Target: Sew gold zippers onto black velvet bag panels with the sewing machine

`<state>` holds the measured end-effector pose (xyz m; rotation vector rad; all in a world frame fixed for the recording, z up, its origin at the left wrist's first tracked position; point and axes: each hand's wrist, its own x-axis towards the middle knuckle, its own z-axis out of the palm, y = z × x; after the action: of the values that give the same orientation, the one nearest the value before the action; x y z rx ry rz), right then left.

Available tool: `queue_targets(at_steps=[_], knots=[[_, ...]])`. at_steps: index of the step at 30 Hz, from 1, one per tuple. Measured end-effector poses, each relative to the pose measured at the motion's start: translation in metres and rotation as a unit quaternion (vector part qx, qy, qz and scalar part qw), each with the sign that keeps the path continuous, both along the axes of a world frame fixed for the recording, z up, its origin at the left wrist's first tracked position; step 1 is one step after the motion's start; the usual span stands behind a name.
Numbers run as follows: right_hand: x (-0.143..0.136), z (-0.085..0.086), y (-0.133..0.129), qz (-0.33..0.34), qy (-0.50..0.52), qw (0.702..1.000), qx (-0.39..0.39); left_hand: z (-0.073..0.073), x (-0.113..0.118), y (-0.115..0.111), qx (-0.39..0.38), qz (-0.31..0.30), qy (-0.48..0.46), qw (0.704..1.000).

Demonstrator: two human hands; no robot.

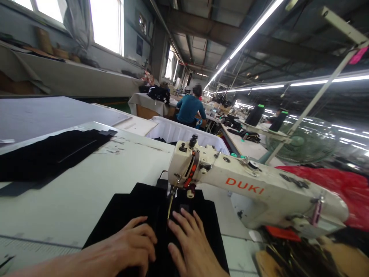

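Observation:
A black piece of fabric [121, 215] lies flat on the pale machine table, its far part under the head of a white sewing machine [213, 169] marked DUKI. My right hand [190, 238] rests on the fabric just in front of the needle area, fingers spread, palm down. To its left, my left hand [132, 242] presses on the same fabric with bent fingers slightly apart. Neither hand grips anything that I can see. A thin brass-coloured metal piece [170, 206] slants down from the machine head, its lower end close to my right fingertips.
More dark fabric pieces [57, 154] lie on the table at left. A white plastic bin [190, 130] stands behind the machine. Black thread cones [255, 114] and a large fan [302, 140] are at right. A person in a teal top [190, 107] sits farther back.

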<state>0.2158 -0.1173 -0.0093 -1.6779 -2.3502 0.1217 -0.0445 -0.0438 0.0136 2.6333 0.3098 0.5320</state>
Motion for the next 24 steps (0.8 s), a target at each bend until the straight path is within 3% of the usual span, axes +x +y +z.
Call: queue_targets(at_steps=[3,5,7,10,13,17,24], knots=[[-0.004,0.007,0.006,-0.004,0.017,1.000,0.009,-0.004,0.009,0.011,0.012,0.045,0.022,0.999],[-0.007,0.011,0.011,-0.017,0.029,0.999,0.015,-0.017,0.016,0.015,0.055,0.118,0.023,0.991],[-0.009,0.009,0.016,-0.030,0.033,0.999,0.024,-0.033,0.020,0.018,0.100,0.150,0.021,0.983],[-0.007,-0.001,0.018,-0.027,0.023,0.999,0.029,-0.043,0.021,0.025,0.129,0.120,0.041,0.984],[-0.003,-0.008,0.019,-0.014,0.011,1.000,0.025,-0.038,0.020,0.033,0.128,0.089,0.043,0.987],[0.001,-0.013,0.022,-0.007,0.003,0.999,0.046,-0.032,0.021,0.041,0.120,0.090,0.051,0.987],[0.001,-0.029,0.022,-0.007,-0.009,0.995,0.103,-0.042,0.021,0.043,0.119,0.091,0.084,0.985]])
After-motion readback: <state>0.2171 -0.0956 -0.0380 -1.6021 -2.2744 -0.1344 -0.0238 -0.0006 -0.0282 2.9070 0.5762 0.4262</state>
